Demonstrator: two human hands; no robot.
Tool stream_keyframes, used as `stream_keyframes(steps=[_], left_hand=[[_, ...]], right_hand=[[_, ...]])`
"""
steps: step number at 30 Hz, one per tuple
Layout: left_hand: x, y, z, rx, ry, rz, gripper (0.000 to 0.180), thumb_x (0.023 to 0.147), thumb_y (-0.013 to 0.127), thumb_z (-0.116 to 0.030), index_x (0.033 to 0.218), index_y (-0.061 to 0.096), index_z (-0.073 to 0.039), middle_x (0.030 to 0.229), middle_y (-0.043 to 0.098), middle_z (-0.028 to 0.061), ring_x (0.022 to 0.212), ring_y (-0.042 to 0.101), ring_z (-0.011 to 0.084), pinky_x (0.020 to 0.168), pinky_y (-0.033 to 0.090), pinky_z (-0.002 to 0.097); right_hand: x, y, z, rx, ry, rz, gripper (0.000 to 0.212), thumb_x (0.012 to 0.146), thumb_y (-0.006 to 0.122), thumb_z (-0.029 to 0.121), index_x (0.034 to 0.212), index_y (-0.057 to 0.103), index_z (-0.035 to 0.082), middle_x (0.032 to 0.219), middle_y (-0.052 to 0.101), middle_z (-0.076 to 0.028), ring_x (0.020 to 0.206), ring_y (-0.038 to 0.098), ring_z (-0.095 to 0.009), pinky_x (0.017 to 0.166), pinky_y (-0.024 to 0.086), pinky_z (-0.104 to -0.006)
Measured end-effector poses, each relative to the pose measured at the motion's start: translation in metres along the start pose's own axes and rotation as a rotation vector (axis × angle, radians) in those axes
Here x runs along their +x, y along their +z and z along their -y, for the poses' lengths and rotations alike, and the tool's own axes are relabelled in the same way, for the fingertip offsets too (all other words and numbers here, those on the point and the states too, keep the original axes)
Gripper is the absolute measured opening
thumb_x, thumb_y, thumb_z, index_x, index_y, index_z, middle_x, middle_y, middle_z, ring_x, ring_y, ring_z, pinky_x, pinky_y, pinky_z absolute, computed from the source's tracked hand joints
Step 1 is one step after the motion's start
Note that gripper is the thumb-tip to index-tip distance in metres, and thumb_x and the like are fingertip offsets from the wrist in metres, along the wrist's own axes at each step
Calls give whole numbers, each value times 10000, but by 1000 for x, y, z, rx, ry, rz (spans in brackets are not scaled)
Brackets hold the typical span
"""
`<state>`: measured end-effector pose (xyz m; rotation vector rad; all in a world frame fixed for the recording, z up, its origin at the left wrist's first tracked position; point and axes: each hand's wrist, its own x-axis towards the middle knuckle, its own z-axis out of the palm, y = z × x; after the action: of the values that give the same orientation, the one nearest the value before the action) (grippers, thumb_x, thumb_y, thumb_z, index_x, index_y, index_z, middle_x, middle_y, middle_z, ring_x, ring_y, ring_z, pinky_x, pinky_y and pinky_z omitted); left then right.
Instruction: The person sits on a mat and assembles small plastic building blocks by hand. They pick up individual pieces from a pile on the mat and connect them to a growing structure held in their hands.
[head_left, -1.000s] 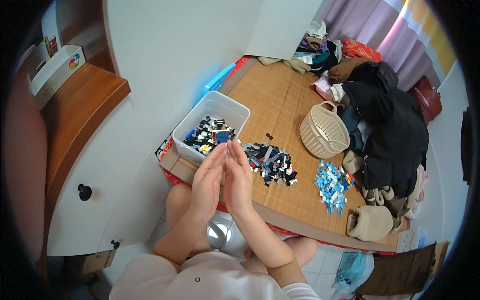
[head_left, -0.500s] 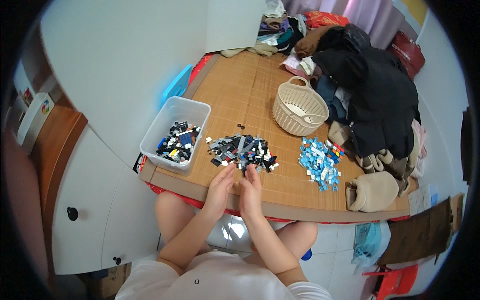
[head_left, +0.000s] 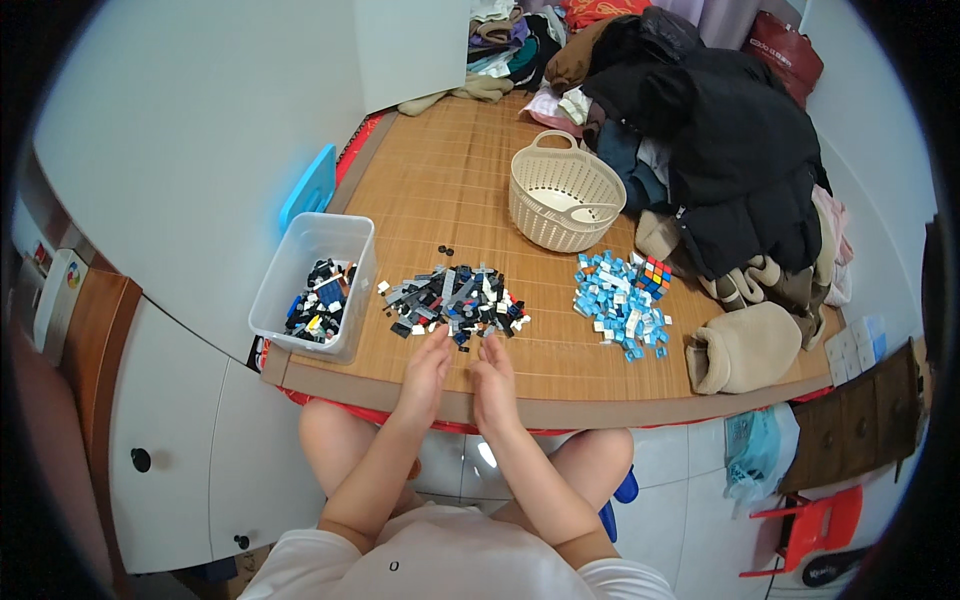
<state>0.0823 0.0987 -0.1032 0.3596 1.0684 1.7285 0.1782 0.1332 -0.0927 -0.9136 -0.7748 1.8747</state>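
At the near edge of a bamboo mat, a pile of small black, grey and white building bricks (head_left: 455, 300) lies spread out. My left hand (head_left: 426, 372) is at the pile's near side, fingers stretched forward and palm turned inward. Facing it across a narrow gap is my right hand (head_left: 493, 385), its fingers also extended. Neither hand visibly holds anything. Both sets of fingertips are at the lower fringe of the pile; whether they touch bricks I cannot tell. To the left stands a clear plastic bin (head_left: 362, 275) partly filled with mixed bricks.
Right of the pile lie blue and white bricks (head_left: 618, 305) with a colourful puzzle cube (head_left: 654, 277). Behind them stands a beige basket (head_left: 545, 225). A black jacket (head_left: 740, 160) and other clothes heap up at the right. A blue lid (head_left: 310, 185) leans behind the bin.
The view has shifted, so the things on the mat appear farther left. My hands have moved slightly apart, still at the pile's near side.
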Motion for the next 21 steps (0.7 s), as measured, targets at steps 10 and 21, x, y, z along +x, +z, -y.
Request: stream_keyframes(steps=[10,21], left_hand=[[-1,12,-3,82,-70,11,438,863,448,-30,1285,375,62,1297,421,150,1209,406,196,981,359,285],[-9,14,-1,69,-85,62,455,905,426,-104,1316,326,63,1292,428,147,1204,403,180,995,318,281]], right_hand=[[3,16,5,27,45,49,641,773,432,-62,1367,191,-54,1408,245,-180,1330,204,-237,1060,214,-316],[8,9,-3,16,62,59,648,739,382,-86,1362,206,-52,1349,324,-163,1257,313,-226,1007,284,-295]])
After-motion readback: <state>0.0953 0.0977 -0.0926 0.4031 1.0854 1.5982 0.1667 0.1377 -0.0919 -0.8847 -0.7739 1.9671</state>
